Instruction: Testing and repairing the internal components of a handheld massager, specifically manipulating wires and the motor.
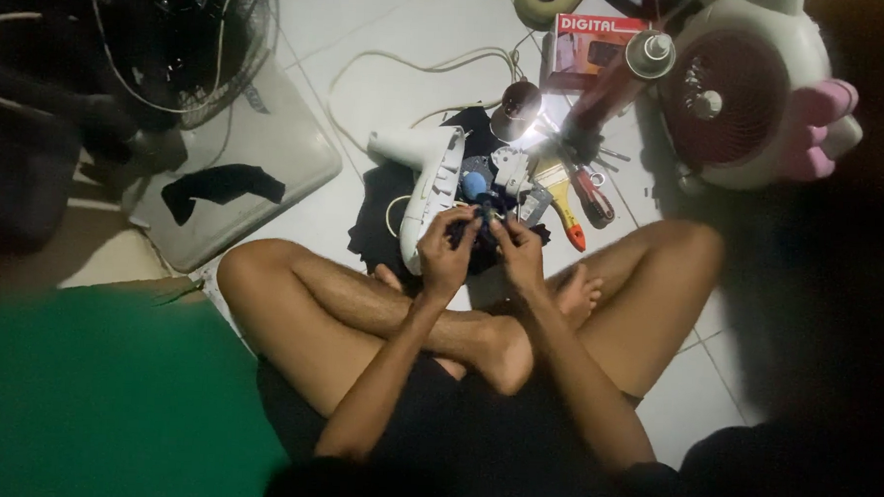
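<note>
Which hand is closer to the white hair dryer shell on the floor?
Left. The left hand sits right beside the white hair dryer shell, at its lower end; the right hand is farther over, across the small dark part.

Home floor: white tiles [399, 71]; fan [751, 88]; scattered tools [576, 199].

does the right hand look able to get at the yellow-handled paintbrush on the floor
Probably yes: the yellow-handled paintbrush lies just past the right hand with nothing between, though that hand is busy pinching a small dark part with the left hand.

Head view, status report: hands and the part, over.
Left hand and right hand both pinching a small dark part. White hair dryer shell beside left hand. Tools scattered beyond; nothing blocking.
</note>
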